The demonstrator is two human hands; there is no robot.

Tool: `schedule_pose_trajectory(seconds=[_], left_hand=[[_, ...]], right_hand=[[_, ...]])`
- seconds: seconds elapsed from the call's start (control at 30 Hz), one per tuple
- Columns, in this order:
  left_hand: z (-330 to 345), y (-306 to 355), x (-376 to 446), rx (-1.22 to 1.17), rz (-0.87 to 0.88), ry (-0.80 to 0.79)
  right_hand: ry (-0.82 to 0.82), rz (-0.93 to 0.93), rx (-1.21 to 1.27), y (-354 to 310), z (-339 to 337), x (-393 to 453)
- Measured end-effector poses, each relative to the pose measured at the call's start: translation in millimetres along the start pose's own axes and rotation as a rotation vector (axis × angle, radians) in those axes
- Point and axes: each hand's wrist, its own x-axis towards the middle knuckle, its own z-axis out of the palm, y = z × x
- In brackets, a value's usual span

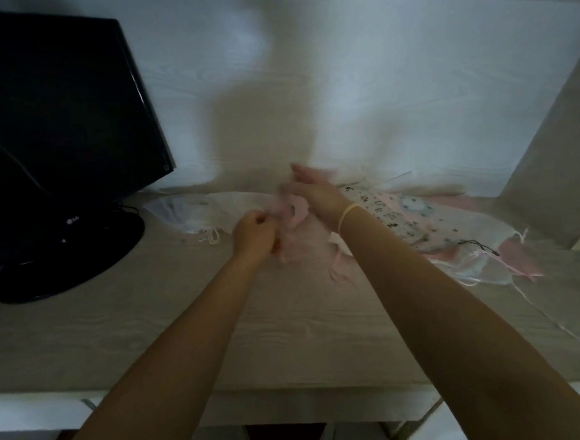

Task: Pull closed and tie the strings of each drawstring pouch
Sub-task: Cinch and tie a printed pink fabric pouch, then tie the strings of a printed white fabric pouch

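Our left hand (254, 233) is curled into a fist-like pinch at the lower edge of a small pink pouch (293, 211), its fingers folded in on what looks like the pouch's string, though blur keeps us from being sure. Our right hand (308, 185) is raised just above and behind the pouch with fingers fairly straight and together; motion blur hides whether any of them grip fabric or string, so we cannot tell its hold. A pale band (346, 214) circles the right wrist.

The pink pouch sits between the two hands, near the middle of the counter (153, 325). To the right lies a heap of other pouches (431, 223), patterned and pink, with thin strings trailing toward the counter's right edge. To the left rests a white sheer pouch (182, 213) with a coiled cord, just beside the round base of a dark monitor (62, 130). The near half of the counter lies bare under our forearms.
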Motion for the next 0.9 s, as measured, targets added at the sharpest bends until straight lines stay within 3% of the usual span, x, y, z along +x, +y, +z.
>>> schedule_pose_trajectory(seconds=[0.07, 0.17, 0.2, 0.27, 0.37, 0.53, 0.67, 0.9], left_hand=[[-18.4, -1.7, 18.5, -0.358, -0.217, 0.236], [-24.2, -8.7, 27.4, -0.721, -0.39, 0.245], [-20.5, -12.1, 25.4, -0.71, -0.412, 0.229], [-13.9, -19.9, 18.7, -0.46, -0.459, 0.271], [-11.0, -18.4, 11.7, -0.115, -0.303, 0.352], [27.8, 0.5, -11.2, 0.061, -0.058, -0.042], [55.2, 8.2, -29.9, 0.109, -0.085, -0.259], [72.7, 9.7, -31.8, 0.041, -0.197, -0.331]], right_hand=[[-0.129, -0.158, 0.01, -18.6, 22.4, -2.2], [-0.129, -0.193, -0.079, -12.4, 25.0, 1.0], [-0.094, -0.171, -0.138, -4.7, 19.2, 0.4], [0.001, -0.088, -0.275, 12.8, 3.6, -2.4], [0.091, 0.029, -0.619, 30.7, -23.3, -7.4], [0.124, 0.339, -1.02, 82.3, -63.0, -17.6], [0.218, 0.25, -1.041, 104.9, -80.3, -28.0], [0.359, 0.235, -0.922, 101.5, -107.9, -26.5]])
